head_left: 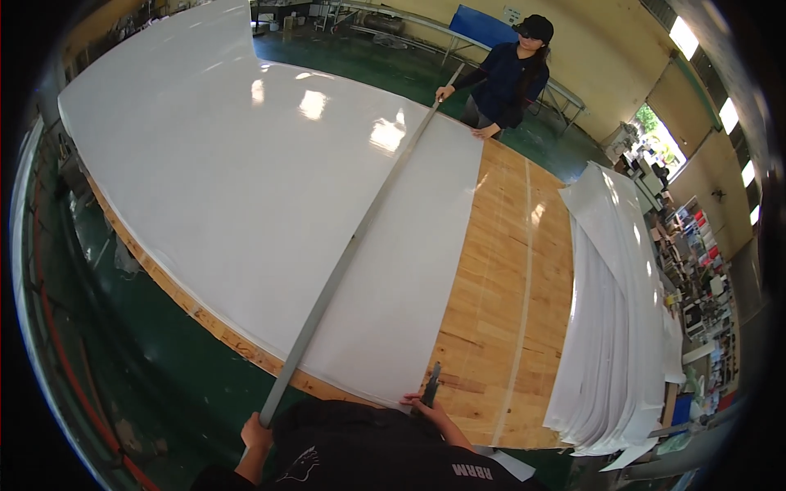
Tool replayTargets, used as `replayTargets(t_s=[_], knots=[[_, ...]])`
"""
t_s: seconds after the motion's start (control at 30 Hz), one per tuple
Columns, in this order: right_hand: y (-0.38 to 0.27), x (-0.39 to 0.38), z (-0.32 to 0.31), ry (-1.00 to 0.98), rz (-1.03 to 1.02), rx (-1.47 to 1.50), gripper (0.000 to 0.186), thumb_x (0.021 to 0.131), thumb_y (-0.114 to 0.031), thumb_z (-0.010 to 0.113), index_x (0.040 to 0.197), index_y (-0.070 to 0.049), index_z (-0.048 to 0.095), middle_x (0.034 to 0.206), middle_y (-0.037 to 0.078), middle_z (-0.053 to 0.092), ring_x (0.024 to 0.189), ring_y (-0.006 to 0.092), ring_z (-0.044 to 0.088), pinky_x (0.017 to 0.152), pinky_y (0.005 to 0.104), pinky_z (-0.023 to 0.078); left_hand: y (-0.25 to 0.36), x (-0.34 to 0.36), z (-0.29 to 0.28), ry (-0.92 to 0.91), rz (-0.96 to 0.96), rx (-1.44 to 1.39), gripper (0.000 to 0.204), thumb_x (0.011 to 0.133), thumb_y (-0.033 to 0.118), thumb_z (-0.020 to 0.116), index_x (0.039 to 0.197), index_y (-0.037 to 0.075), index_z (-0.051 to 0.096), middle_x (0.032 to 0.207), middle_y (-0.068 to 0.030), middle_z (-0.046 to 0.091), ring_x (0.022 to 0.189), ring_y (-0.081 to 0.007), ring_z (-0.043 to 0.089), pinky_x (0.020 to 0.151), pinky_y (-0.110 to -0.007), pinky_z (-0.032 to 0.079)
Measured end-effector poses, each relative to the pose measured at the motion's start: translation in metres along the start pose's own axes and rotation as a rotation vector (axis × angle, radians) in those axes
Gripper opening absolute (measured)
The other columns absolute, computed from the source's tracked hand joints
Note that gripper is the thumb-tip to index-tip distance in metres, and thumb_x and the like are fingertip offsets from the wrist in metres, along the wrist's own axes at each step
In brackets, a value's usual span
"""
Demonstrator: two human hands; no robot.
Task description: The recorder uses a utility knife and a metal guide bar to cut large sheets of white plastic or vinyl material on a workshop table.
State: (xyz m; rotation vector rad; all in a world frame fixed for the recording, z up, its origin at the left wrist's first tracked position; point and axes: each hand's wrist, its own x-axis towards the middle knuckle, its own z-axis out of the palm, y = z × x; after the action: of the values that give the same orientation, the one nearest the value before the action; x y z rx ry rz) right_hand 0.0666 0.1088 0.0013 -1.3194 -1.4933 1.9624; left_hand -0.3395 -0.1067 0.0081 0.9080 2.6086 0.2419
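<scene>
A long grey metal straightedge (pixel 354 239) lies slantwise across a glossy white sheet (pixel 213 180). At its near end, past the table edge, my left hand (pixel 256 435) is wrapped round the bar. My right hand (pixel 432 407) is at the sheet's near right corner, its fingertips on the sheet edge. A dark, narrow hand tool (pixel 431 385) sticks up from this hand; its exact kind is unclear. Across the table a co-worker (pixel 509 78) grips the bar's far end with one hand and rests the other on the sheet's far corner.
Bare wooden tabletop (pixel 499 245) shows right of the sheet, with a pale strip along it. A thick stack of white sheets (pixel 610 327) overhangs the right end. Cluttered shelves (pixel 704 286) stand further right. Green floor (pixel 164 335) surrounds the table; a blue panel (pixel 483 29) leans at the back.
</scene>
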Motion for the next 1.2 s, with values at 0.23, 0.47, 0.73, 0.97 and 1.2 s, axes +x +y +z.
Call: replayTargets(t_s=[0.23,0.47,0.73,0.97,1.2], knots=[[0.001,-0.001,-0.001,0.030,0.041,0.075,0.034,0.091,-0.027,0.056,0.112,0.000,0.056,0.102,0.009,0.067,0.105,0.0151,0.056,0.094,0.0295,0.038,-0.005,-0.002,-0.003,-0.077,-0.035,0.000,0.030,0.064,0.020,0.073,0.078,0.007,0.050,0.075,-0.0149,0.062,0.079,-0.0375,0.061,0.067,-0.047,0.047],[-0.011,-0.002,0.005,0.085,0.014,0.109,0.033,0.091,-0.024,0.056,0.113,0.000,0.055,0.099,0.009,0.066,0.099,0.0178,0.060,0.088,0.0312,0.043,-0.003,0.007,-0.004,-0.099,-0.008,-0.013,0.034,0.065,0.031,0.073,0.080,0.007,0.054,0.076,-0.0148,0.063,0.077,-0.0359,0.061,0.069,-0.046,0.045],[-0.027,-0.003,0.002,0.128,-0.038,-0.561,0.032,0.084,-0.032,0.063,0.108,-0.011,0.061,0.091,0.009,0.065,0.085,0.0205,0.063,0.078,0.0321,0.047,0.000,0.020,-0.015,-0.251,0.084,0.090,0.044,0.071,0.048,0.064,0.089,0.009,0.055,0.084,-0.0118,0.063,0.084,-0.0313,0.061,0.079,-0.042,0.039],[-0.027,-0.001,0.007,0.044,-0.004,-0.647,0.041,0.083,-0.036,0.064,0.116,-0.013,0.058,0.098,0.012,0.064,0.093,0.0278,0.061,0.081,0.0344,0.046,-0.001,0.044,0.024,-0.116,0.141,-0.088,0.042,0.077,0.037,0.061,0.107,0.010,0.049,0.097,-0.0106,0.062,0.091,-0.0302,0.060,0.076,-0.042,0.045],[-0.015,0.003,0.004,0.105,0.035,-0.439,0.050,0.084,-0.034,0.063,0.127,-0.013,0.048,0.102,0.011,0.064,0.096,0.0237,0.061,0.082,0.0329,0.045,0.038,0.062,0.005,-0.223,0.252,-0.057,0.051,0.077,0.038,0.062,0.117,0.011,0.044,0.104,-0.0148,0.060,0.098,-0.0336,0.058,0.081,-0.042,0.047]])
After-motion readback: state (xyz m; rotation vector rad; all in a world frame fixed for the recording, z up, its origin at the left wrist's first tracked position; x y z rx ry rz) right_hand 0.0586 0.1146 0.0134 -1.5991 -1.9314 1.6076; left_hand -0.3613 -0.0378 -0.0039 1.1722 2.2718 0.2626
